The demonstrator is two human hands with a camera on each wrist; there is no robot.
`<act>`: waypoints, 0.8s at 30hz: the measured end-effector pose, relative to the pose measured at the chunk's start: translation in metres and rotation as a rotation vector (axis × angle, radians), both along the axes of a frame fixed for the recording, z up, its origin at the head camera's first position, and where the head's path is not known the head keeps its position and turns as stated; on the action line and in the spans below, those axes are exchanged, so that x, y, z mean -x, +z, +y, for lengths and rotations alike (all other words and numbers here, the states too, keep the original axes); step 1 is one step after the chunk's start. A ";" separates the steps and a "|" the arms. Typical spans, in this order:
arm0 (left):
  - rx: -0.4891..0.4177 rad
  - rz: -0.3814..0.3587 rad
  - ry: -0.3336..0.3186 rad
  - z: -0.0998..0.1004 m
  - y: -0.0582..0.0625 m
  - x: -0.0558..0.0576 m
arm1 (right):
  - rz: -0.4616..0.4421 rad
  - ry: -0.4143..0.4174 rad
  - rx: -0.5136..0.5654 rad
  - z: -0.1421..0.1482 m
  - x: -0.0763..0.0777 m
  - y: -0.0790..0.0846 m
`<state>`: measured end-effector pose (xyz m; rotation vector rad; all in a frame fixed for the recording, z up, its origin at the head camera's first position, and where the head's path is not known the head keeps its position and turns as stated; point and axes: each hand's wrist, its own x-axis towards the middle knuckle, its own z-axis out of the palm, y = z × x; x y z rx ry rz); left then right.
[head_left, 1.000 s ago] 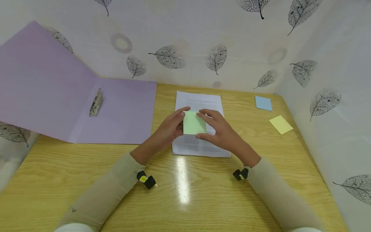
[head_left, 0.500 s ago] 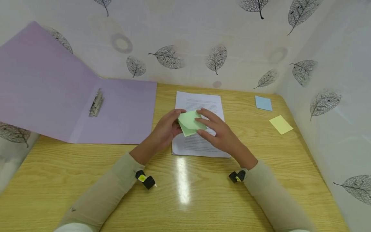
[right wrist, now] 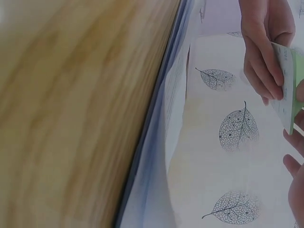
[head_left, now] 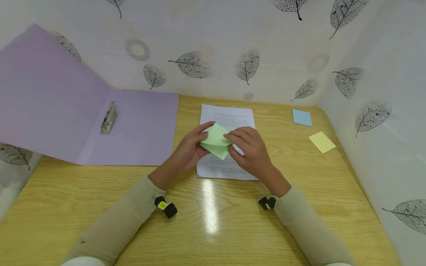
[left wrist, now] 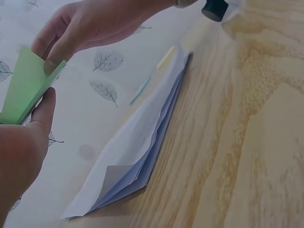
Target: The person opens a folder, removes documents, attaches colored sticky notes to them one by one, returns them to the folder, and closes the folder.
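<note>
A pad of light green sticky notes [head_left: 220,151] is held above a stack of printed paper [head_left: 229,171]. My left hand [head_left: 189,149] grips the pad by its left side, thumb on top and fingers beneath. The top green sheet [head_left: 216,133] is lifted from the near edge, bowing away from the rest. My right hand [head_left: 253,149] pinches that sheet at its right corner between thumb and fingers. In the right wrist view, the pad's pale underside [right wrist: 285,71] carries faint print, and the left hand's fingers [right wrist: 261,71] lie against it.
An open purple folder [head_left: 146,129] with a metal clip [head_left: 109,118] lies at the left, its cover leaning on the leaf-patterned backdrop. Blue sticky notes [head_left: 302,117] and yellow sticky notes [head_left: 321,142] lie at the right of the wooden table [head_left: 233,229].
The green pad has turned and tilted in the left hand. My right hand has moved left and its fingers have closed on the top sheet, which now stands further from the pad.
</note>
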<state>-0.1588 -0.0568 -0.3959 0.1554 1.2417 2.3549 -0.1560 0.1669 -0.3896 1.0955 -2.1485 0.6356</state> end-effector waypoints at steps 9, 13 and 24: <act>-0.007 0.001 -0.019 0.003 -0.002 -0.003 | -0.030 -0.020 0.083 0.001 0.001 -0.001; -0.003 0.028 -0.017 0.003 -0.003 -0.004 | -0.106 -0.015 0.182 0.004 0.000 -0.002; 0.182 0.186 -0.010 0.003 -0.009 -0.001 | -0.111 0.086 0.206 0.009 0.000 0.003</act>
